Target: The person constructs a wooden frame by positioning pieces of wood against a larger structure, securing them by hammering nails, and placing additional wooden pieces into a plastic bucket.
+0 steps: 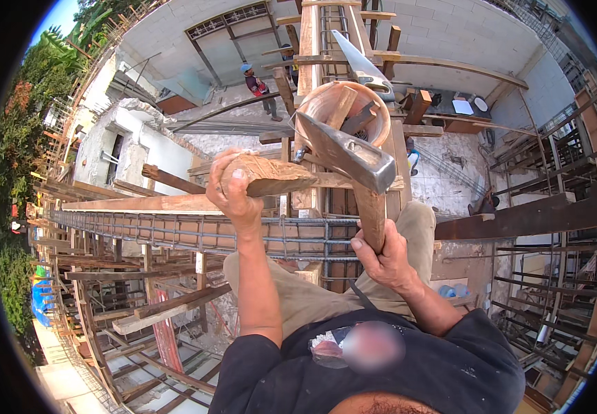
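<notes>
My left hand (237, 196) is closed around a short, rough wooden block (271, 174), raised at the left of the bucket. In my right hand (389, 259) is the wooden handle of a hammer (353, 155), held upright, its metal head up and slanting across in front of the bucket. The block and the hammer head are apart. Behind the hammer, a round pinkish bucket (382, 131) holds a wooden handle and a dark metal tool. A handsaw (357, 62) with a pale blade lies just beyond the bucket.
I sit astride a wooden formwork beam, high above a floor. A rebar cage (195, 229) runs across in front of me beside a long plank (139, 205). Wooden posts and scaffolding surround me. A person in a blue cap (255, 79) stands below, with another partly hidden nearby.
</notes>
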Tool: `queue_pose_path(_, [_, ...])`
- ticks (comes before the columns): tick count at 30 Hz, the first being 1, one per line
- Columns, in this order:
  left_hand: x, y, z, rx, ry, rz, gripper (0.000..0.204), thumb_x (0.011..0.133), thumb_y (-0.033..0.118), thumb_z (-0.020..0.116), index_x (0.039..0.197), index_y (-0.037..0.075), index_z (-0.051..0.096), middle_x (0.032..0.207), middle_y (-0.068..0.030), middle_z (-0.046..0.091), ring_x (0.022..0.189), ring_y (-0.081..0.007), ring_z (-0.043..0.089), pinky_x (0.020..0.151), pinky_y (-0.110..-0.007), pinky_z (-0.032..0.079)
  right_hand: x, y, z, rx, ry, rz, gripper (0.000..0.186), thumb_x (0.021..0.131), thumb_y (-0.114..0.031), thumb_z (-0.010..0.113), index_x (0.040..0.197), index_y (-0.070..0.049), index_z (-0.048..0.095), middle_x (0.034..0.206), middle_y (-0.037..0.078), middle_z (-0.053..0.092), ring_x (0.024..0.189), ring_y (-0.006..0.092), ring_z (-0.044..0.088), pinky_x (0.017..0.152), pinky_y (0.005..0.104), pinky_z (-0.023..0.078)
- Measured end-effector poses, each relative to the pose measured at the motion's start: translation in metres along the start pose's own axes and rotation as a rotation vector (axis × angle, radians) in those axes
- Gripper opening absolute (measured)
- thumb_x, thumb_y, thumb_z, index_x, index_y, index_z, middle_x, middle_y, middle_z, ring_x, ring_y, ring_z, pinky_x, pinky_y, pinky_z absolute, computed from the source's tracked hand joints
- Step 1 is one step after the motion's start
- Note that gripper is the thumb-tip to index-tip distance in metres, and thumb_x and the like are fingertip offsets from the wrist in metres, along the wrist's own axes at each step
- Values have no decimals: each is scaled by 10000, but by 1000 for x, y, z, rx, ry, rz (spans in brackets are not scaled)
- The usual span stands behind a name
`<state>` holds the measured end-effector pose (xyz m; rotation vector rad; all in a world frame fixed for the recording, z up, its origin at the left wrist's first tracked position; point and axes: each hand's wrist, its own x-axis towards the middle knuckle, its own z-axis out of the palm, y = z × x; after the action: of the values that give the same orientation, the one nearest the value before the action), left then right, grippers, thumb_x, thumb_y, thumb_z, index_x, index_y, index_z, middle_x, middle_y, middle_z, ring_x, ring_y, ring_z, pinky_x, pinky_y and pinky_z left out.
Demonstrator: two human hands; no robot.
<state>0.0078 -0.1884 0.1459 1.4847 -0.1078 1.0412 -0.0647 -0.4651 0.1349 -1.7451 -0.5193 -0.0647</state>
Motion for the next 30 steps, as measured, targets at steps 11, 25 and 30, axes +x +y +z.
queue_pose_path(11, [-2, -19, -17, 496, -25, 436, 339, 826, 201, 563, 1027, -62, 639, 1057, -199, 683, 984, -315, 651, 929, -438, 510, 26, -23, 6, -9, -242, 127, 359, 984, -180, 700, 1229, 3, 511, 753, 128, 601, 622, 206, 606, 582, 375, 482])
queue_pose_path(25, [3, 7, 8, 184, 101, 8, 361, 812, 203, 570, 1035, -68, 657, 1032, -170, 682, 895, -227, 632, 843, -343, 521, 36, -52, -2, 336, 72, -231, 300, 971, -119, 695, 1175, -1, 509, 730, 178, 593, 592, 250, 583, 589, 377, 473])
queue_pose_path(30, [-1, 1, 18, 150, 52, 43, 367, 849, 235, 548, 1027, -63, 668, 1080, -172, 687, 1006, -261, 642, 955, -394, 495, 8, 16, 20, -156, -285, 401, 331, 1004, -245, 651, 1148, -7, 471, 761, 215, 630, 687, 322, 656, 652, 450, 497])
